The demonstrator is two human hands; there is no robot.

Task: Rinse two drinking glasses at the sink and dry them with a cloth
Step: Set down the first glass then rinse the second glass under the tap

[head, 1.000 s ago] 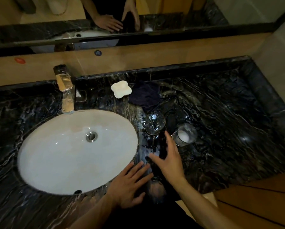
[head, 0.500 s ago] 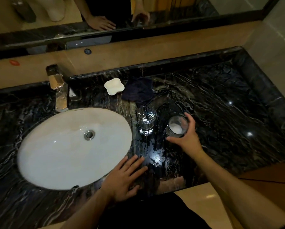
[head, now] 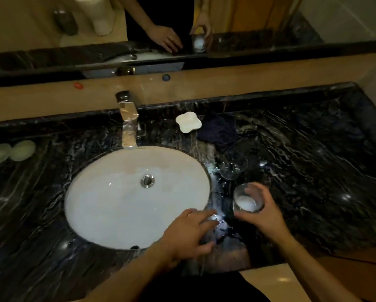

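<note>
My right hand [head: 264, 212] grips a clear drinking glass [head: 247, 200] with white foam in its bottom, held just right of the white oval sink [head: 108, 205]. A second clear glass [head: 234, 167] stands on the black marble counter [head: 313, 171] a little farther back. Behind it lies a crumpled dark blue cloth [head: 218, 131]. My left hand [head: 188, 233] rests flat, fingers spread, on the counter at the sink's near right rim. The chrome faucet [head: 128, 122] rises behind the basin; no water runs.
A white flower-shaped soap dish [head: 188, 122] sits between faucet and cloth. Two pale round objects [head: 10, 152] lie at the counter's far left. A mirror [head: 182, 25] runs along the back above a tan ledge. The counter's front edge is close to my body.
My right hand closed on the foamy glass and drew it toward me and toward the sink. The left hand stayed flat at the basin's rim. The view shifted left.
</note>
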